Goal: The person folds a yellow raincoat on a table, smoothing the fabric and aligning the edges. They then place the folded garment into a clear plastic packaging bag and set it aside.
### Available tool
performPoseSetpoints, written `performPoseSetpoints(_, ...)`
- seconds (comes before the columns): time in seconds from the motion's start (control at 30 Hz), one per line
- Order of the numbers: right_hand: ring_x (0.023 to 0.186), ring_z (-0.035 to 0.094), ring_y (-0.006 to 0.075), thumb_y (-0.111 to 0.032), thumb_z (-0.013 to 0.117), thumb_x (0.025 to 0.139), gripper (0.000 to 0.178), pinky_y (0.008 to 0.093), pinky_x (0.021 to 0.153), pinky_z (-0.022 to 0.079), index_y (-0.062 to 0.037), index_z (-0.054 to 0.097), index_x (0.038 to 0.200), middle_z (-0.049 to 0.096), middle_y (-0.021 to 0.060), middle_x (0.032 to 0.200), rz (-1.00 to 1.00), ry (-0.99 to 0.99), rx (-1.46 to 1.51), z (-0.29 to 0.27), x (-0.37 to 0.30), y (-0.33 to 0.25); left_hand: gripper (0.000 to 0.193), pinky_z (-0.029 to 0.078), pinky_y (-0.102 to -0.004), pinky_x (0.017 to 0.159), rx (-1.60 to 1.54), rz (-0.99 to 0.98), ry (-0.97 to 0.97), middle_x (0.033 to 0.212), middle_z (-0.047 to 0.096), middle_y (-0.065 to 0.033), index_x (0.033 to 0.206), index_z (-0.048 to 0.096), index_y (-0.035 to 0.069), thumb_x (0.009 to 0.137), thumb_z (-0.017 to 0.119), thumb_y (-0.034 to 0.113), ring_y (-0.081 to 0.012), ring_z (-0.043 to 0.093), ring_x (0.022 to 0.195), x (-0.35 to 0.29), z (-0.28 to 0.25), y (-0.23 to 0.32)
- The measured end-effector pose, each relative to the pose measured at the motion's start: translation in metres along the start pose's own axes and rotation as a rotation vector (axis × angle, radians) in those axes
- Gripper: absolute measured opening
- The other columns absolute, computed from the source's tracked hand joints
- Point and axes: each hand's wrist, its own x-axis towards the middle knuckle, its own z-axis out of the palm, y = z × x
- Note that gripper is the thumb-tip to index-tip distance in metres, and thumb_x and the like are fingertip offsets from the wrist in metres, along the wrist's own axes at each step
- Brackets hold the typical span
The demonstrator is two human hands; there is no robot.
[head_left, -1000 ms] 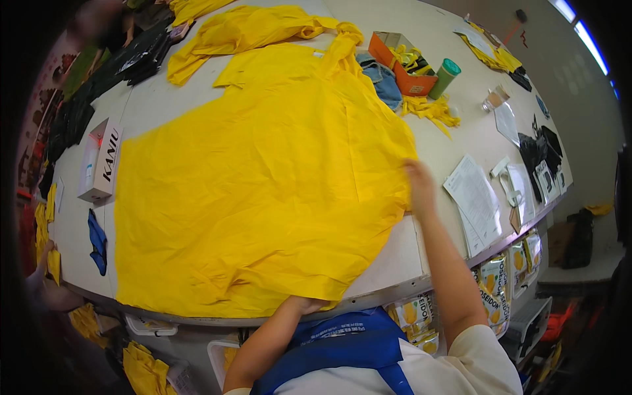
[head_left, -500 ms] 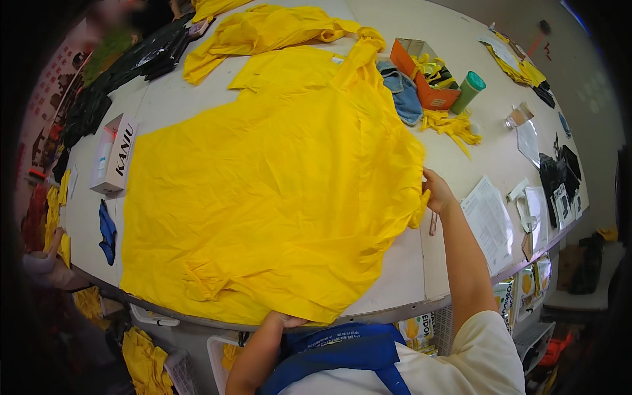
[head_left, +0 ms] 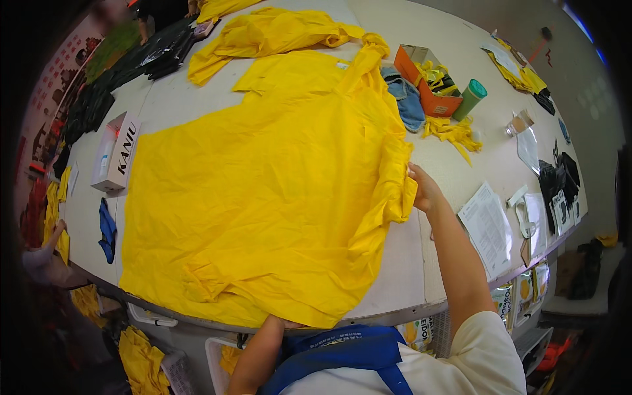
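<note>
A large yellow garment (head_left: 257, 184) of thin cloth lies spread over the table, wrinkled, with a sleeve-like part gathered along its right side. My right hand (head_left: 424, 189) is closed on that right edge, thumb toward the cloth, and holds it bunched up a little. At the near table edge, my left hand (head_left: 288, 323) reaches under the garment's lower hem. Cloth covers its fingers, so their grip does not show. Beyond the garment's far end lies a second yellow piece of clothing (head_left: 263, 31), crumpled.
Right of the garment are an orange box (head_left: 434, 102) with yellow strips, a green cylinder (head_left: 470, 100), folded denim (head_left: 407, 105) and paper sheets (head_left: 487, 224). To the left stand a white box (head_left: 117, 155), a blue cloth piece (head_left: 106, 232) and black plastic bags (head_left: 161, 56). Another person's hand (head_left: 58, 230) is far left.
My right hand has moved slightly left, drawing the garment's right edge inward and baring more of the table beside it. My left hand has barely moved.
</note>
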Motion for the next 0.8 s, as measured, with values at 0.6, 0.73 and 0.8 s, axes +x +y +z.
performPoseSetpoints(0.6,0.095,0.062,0.027,-0.02,0.063,0.084,0.038,0.046,0.084,0.05,0.0005,0.054,0.115,0.062,0.0178,0.107,-0.059,-0.021,-0.395,0.044,0.028,0.003,0.055,0.037,-0.0354,0.102,0.052,0.065,-0.015,0.139,0.046,-0.0075,0.134,0.044,0.009,0.09,0.054,0.04,-0.0214,0.046,0.124,0.013,0.005,0.014)
performPoseSetpoints(0.73,0.115,0.054,0.0276,-0.012,0.06,0.083,0.053,0.0416,0.099,0.042,-0.0043,0.042,0.132,0.053,0.0126,0.127,-0.177,-0.413,0.089,0.028,-0.017,-0.026,0.055,0.038,-0.0351,0.102,0.049,0.089,-0.023,0.138,0.046,-0.0075,0.134,0.045,0.009,0.09,0.054,0.04,-0.0214,0.046,0.124,0.016,0.004,0.018)
performPoseSetpoints(0.8,0.117,0.053,0.0252,-0.01,0.062,0.081,0.058,0.038,0.1,0.042,-0.004,0.04,0.134,0.052,0.0122,0.129,-0.265,-0.345,-0.042,0.032,-0.045,-0.027,0.055,0.038,-0.0349,0.102,0.051,0.101,-0.024,0.138,0.046,-0.0075,0.134,0.045,0.009,0.09,0.054,0.04,-0.0214,0.047,0.124,0.017,0.002,0.019)
